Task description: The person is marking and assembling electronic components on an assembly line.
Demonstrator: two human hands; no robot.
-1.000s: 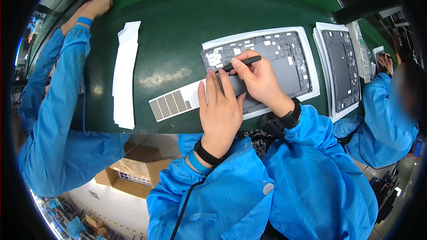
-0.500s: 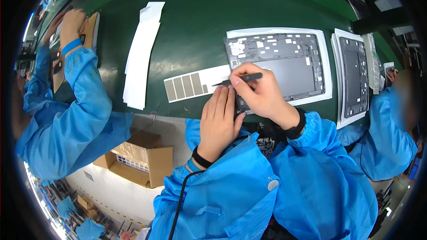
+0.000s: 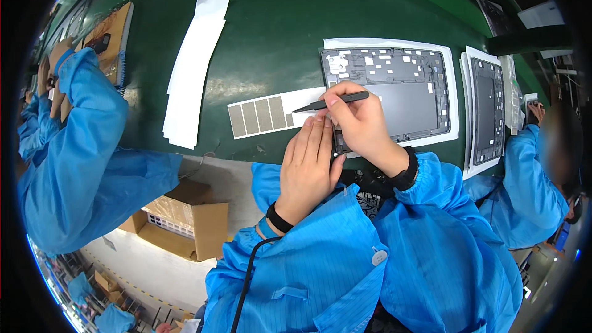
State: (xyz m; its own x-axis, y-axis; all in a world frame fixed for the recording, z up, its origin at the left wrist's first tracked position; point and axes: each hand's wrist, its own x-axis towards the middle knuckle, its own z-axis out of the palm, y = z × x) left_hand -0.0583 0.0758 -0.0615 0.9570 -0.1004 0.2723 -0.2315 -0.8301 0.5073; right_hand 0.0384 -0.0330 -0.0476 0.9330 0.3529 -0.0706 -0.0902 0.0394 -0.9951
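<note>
Pinching a slim black pointed tool [image 3: 313, 106] pen-fashion in the right hand [image 3: 367, 124], probably for fine control! Pointing it leftward across the label sheet [image 3: 303, 97], mid-frame, tip close by a small gray square [image 3: 290, 119]; impossible to tell if touching. Resting the left hand [image 3: 308, 166] palm-down below, fingers straight and together, gripping nothing visible, fingertips near the sheet's right end, perhaps to steady things. Just right of centre, lying on white paper [image 3: 382, 43], likely against scratches: the dark casing [image 3: 401, 108]. And upper left, well apart, apparently for working room: white strips [image 3: 194, 74].
</note>
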